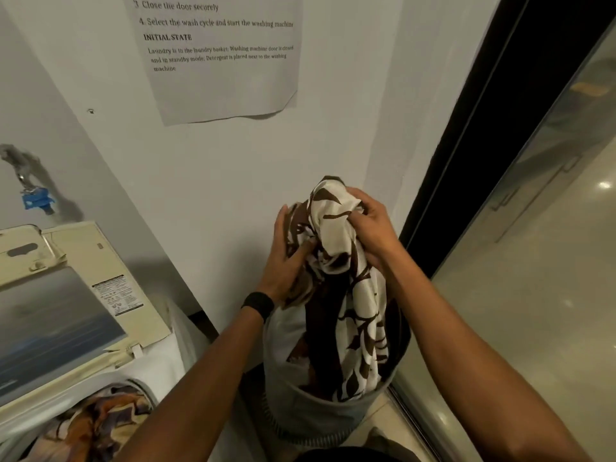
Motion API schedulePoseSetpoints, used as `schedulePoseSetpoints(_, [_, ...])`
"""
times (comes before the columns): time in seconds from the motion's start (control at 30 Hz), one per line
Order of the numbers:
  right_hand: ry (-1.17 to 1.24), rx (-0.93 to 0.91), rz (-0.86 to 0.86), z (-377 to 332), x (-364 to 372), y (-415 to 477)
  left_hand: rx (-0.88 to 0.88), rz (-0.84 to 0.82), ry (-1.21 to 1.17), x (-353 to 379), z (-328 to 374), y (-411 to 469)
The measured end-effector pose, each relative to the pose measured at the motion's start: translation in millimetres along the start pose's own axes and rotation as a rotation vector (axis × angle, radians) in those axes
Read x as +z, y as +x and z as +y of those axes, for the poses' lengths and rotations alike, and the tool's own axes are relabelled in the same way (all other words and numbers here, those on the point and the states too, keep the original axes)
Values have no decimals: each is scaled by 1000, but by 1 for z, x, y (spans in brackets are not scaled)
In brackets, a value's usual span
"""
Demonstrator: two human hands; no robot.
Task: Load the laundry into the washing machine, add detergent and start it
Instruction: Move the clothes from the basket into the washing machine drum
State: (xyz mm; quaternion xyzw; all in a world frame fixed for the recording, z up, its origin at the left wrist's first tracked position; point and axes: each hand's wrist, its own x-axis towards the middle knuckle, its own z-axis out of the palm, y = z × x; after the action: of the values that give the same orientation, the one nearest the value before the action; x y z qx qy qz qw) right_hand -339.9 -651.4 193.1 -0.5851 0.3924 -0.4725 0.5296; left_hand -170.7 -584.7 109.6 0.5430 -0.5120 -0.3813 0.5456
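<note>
A: Status of the printed cloth [336, 235]?

B: Cream fabric w/ dark brown leaf pattern, bunched and creased. Long axis approx. vertical. The top end is gathered into a wad pointing up toward the wall [233, 161]. The lower end hangs down into the grey laundry basket [300, 405]. The upper part is above the basket rim and the lower part is inside it.

A: Hands?

B: Both are on the cloth, near its top.
- Left hand [286, 258]: palm against the left side of the wad, fingers wrapped round the back, thumb over the front folds, gripping the fabric.
- Right hand [370, 221]: fingers curled into the top of the wad from the right, holding it tight.
- Black wristband [258, 305] on the left wrist.

A: Surroundings?

B: The basket stands against the wall, just right of the washing machine [160, 355]. The machine lid [60, 321] is raised, and multicolour laundry [96, 425] lies in the drum opening. On the wall above is a printed notice [220, 55], w/ a tap w/ blue fitting [35, 198] at left. At right are a dark door frame [466, 145] and a glass panel [550, 228].
</note>
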Motion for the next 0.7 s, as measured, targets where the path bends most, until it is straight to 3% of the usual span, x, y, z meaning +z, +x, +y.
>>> schedulePoseSetpoints(0.07, [16,53,10,14,10,-4,-20,-135,-61,8,9,-3])
schedulePoseSetpoints(0.13, [87,136,-35,23,16,-8,-26,-149,-13,15,4,-8])
schedulePoseSetpoints(0.3, [103,174,-188,21,19,-13,-134,162,56,26,-3,-8])
schedulePoseSetpoints(0.37, [57,43,-149,20,17,-20,-160,206,28,26,-2,-5])
schedulePoseSetpoints(0.47, [-303,-234,20,42,4,-38,-167,254,-4,28,2,-2])
schedulePoseSetpoints(0.53, [-364,-89,-12,75,-10,-58,-185,325,-41,24,3,4])
schedulePoseSetpoints(0.6, [-401,179,-241,117,-25,-83,-205,362,-98,17,5,9])
schedulePoseSetpoints(0.7, [-595,217,-399,149,-42,-97,-208,361,-106,11,6,10])
